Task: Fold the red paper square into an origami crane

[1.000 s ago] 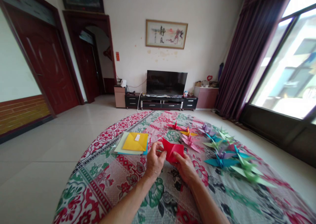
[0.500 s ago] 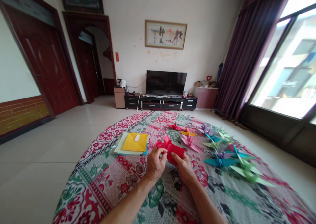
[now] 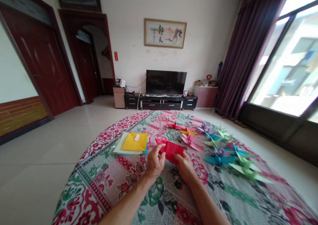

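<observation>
A partly folded sheet of red origami paper [image 3: 172,149] is held above the table between both hands. My left hand [image 3: 156,162] pinches its left side between thumb and fingers. On the lower right edge, my right hand [image 3: 185,165] grips the paper, thumb on top and fingers hidden beneath. To the right lie several folded paper cranes: a red crane [image 3: 175,125], an orange crane [image 3: 188,131], a pink crane [image 3: 190,141], a blue crane [image 3: 220,160] and a green crane [image 3: 245,167] among them. A stack of coloured paper with a yellow sheet [image 3: 134,144] on top sits left of my hands.
A patterned cloth covers the round table [image 3: 119,192]. A small white piece [image 3: 136,137] rests on the yellow sheet. Beyond the table stand a television [image 3: 166,82] and a low black cabinet [image 3: 161,103]. A purple curtain [image 3: 244,53] hangs beside the window at right.
The red paper's upright flap at the top has come down, so the sheet looks flatter. My left fingers have shifted up along its left edge. The view has moved slightly.
</observation>
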`<action>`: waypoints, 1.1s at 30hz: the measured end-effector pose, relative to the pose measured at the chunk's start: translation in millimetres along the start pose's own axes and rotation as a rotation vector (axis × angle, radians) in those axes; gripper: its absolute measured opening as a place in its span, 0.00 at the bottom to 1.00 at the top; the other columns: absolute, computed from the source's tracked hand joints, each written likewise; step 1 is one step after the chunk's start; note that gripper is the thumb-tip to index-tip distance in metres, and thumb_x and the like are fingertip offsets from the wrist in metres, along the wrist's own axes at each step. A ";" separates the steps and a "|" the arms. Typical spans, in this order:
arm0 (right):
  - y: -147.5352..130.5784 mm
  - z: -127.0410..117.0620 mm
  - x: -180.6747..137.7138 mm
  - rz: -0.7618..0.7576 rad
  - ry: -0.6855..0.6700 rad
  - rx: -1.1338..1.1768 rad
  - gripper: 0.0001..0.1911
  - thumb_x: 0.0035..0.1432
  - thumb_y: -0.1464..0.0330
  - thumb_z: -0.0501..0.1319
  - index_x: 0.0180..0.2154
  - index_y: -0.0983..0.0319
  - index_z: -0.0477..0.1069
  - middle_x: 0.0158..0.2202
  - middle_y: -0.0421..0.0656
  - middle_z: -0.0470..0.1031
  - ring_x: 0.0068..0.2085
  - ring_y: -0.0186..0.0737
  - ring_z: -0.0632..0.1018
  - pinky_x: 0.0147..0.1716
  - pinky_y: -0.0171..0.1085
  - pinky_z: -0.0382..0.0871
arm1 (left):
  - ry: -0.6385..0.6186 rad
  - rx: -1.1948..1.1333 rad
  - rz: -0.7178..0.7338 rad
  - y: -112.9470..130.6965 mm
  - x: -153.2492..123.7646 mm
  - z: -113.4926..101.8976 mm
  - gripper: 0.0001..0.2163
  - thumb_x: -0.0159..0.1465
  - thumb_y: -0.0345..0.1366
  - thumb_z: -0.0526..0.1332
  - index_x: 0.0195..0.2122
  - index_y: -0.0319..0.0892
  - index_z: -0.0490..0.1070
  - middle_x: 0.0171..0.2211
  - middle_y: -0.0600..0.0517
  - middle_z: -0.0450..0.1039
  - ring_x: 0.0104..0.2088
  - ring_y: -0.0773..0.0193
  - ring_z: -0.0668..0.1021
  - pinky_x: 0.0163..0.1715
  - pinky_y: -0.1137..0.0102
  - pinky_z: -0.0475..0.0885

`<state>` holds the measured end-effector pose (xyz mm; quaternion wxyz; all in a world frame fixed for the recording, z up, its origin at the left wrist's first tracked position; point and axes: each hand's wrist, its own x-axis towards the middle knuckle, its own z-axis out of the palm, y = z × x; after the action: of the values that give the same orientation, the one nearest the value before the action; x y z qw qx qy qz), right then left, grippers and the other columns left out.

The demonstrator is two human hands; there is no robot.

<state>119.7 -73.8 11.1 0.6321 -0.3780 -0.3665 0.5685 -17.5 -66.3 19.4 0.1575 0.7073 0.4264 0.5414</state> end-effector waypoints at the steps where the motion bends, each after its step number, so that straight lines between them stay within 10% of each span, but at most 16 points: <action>1: -0.4 0.8 -0.2 0.004 0.002 0.003 0.10 0.42 0.70 0.64 0.31 0.62 0.73 0.28 0.40 0.77 0.28 0.37 0.77 0.28 0.34 0.71 | 0.001 0.000 -0.007 -0.1 0.1 -0.2 0.14 0.58 0.27 0.54 0.45 0.41 0.67 0.42 0.47 0.74 0.41 0.63 0.76 0.38 0.70 0.72; 13: -5.3 4.5 -2.2 -0.003 0.077 0.054 0.12 0.38 0.68 0.68 0.30 0.62 0.73 0.29 0.40 0.78 0.30 0.37 0.77 0.30 0.35 0.72 | 0.063 -0.164 -0.191 -8.0 1.8 -0.3 0.20 0.57 0.32 0.56 0.52 0.41 0.62 0.39 0.48 0.74 0.35 0.65 0.76 0.34 0.73 0.73; 19: -6.1 4.0 -5.8 -0.026 0.045 -0.011 0.12 0.40 0.65 0.68 0.31 0.61 0.74 0.32 0.41 0.78 0.33 0.39 0.77 0.33 0.37 0.71 | -0.016 -0.081 -0.042 -1.8 1.9 -4.6 0.07 0.58 0.30 0.54 0.35 0.40 0.71 0.33 0.49 0.72 0.35 0.64 0.75 0.33 0.72 0.72; 33: -8.9 8.1 -8.4 -0.108 -0.077 -0.076 0.12 0.43 0.66 0.65 0.34 0.61 0.75 0.32 0.41 0.79 0.35 0.42 0.76 0.33 0.36 0.68 | -0.153 -0.082 -0.023 3.5 -3.6 -5.1 0.11 0.54 0.28 0.57 0.38 0.42 0.74 0.45 0.47 0.70 0.46 0.60 0.73 0.41 0.68 0.73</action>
<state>115.7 -82.3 22.4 0.6323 -0.3593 -0.4319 0.5334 -20.7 -72.4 21.4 0.2249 0.7346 0.3987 0.5009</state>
